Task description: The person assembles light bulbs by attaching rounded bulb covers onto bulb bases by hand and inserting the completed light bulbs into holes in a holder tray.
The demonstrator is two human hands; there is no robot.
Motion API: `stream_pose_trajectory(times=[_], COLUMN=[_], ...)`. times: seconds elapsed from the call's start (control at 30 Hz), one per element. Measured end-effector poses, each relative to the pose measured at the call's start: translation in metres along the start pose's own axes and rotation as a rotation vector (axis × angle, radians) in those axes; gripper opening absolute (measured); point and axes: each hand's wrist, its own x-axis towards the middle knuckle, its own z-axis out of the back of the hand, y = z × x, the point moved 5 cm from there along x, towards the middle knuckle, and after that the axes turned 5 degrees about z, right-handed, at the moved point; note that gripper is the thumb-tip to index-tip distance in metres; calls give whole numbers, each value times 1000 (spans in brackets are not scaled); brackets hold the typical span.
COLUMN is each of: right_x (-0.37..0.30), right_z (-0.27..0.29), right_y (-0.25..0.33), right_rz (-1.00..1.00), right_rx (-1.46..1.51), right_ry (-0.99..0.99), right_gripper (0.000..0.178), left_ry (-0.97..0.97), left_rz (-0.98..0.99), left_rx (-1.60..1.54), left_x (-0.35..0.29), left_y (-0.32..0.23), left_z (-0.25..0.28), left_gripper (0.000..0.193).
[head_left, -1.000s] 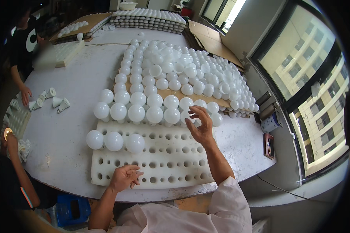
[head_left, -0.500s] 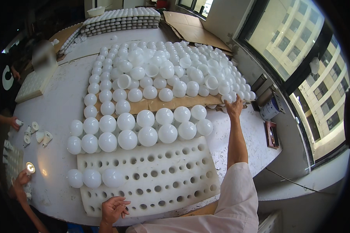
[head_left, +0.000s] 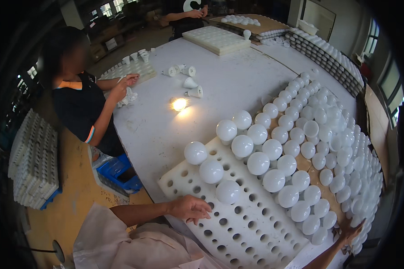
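White tabletop point(head_left: 143, 121), tan floor point(head_left: 78, 175), dark-framed window point(head_left: 392, 89)

Single wide fisheye view from head height, downward and obliquely across the nearby table point(head_left: 231, 85)

Lamp workshop: rows of white globes point(head_left: 287, 165)

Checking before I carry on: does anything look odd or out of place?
One lit bulb glows on the table, odd beside several unlit bulbs. Also, some white covers lie tipped and jumbled, unlike the neat rows of globes.
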Motion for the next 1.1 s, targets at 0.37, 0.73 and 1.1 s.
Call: stream_pose_trajectory(times=[0.37,0.73,1.1], right_x=[-6,-2,59], right_z=[17,37,83], right_y=[45,40,176], right_rz=[-112,-87,348], right_rx=[72,59,366], right_ry=[-69,-45,17], right_gripper=[74,80,79], left_ry=[-83,-103,-86], left_rz=[-3,-29,-30], left_rx=[-31,-66,-68], left_x=[-4,3,1], left_y=[2,7,3], left_z=[-7,-2,-4], left_gripper=[30,26,26])
